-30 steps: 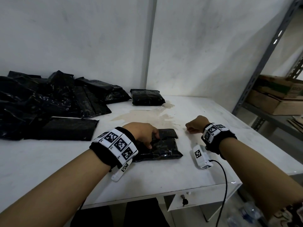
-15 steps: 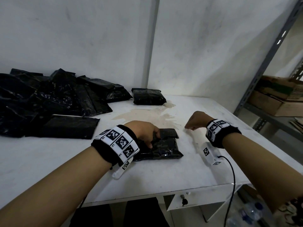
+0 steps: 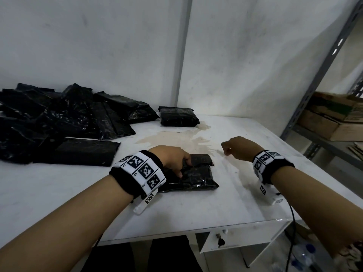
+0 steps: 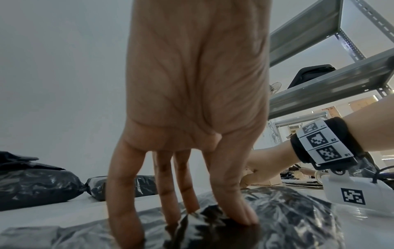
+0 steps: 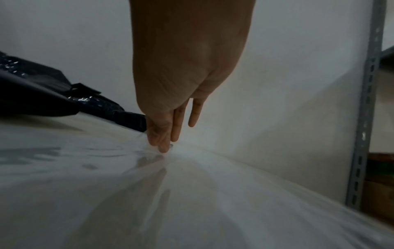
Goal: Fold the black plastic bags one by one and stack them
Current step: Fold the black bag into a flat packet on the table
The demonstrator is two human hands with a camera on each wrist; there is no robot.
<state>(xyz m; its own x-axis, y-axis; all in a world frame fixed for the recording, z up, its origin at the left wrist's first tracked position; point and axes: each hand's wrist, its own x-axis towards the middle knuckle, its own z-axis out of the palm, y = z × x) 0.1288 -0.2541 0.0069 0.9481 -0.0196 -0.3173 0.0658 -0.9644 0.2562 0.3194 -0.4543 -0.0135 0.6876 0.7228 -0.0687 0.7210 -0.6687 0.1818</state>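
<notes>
The folded bag (image 3: 188, 177) lies flat on the white bench (image 3: 196, 209), near its front edge. The left hand (image 3: 170, 156) rests on top of the bag, its fingers (image 4: 230, 198) straight and slightly spread, tips pressing into the plastic. The right hand (image 3: 239, 147) is just right of the bag and apart from it, with its fingers (image 5: 168, 128) pointing down, pressed together and holding nothing; the tips are at or just above the bench top. A pile of loose black bags (image 3: 59, 122) lies well left of the folded bag and further back. A second folded bag (image 3: 177, 116) sits behind it against the wall (image 3: 255, 55). A brownish stain (image 3: 176, 138) spreads between the two folded bags.
</notes>
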